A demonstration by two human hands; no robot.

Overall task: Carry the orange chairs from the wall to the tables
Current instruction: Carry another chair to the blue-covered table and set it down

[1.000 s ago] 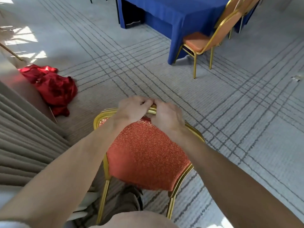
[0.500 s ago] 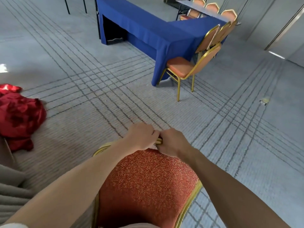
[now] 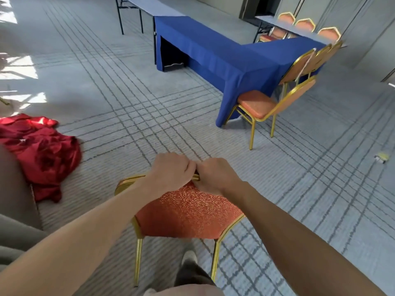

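An orange chair [image 3: 188,212] with a gold metal frame hangs in front of me, its patterned backrest facing up at me and its legs pointing down. My left hand [image 3: 171,170] and my right hand [image 3: 215,176] grip the gold top rail side by side, knuckles touching. Ahead stands a table under a blue cloth [image 3: 224,54]. At its near end another orange chair [image 3: 269,103] stands on the carpet, with more orange chairs [image 3: 316,58] in a row behind it.
A heap of red cloth [image 3: 40,150] lies on the carpet at the left, beside grey curtain folds [image 3: 15,236]. Bare folding tables [image 3: 149,5] stand at the back. A small object [image 3: 381,157] lies on the floor at the right. My shoe [image 3: 189,259] shows below the chair.
The view has swung and the blue table and its chairs now appear closer and larger. The chair stays in both hands, now showing its legs hanging free above the carpet.
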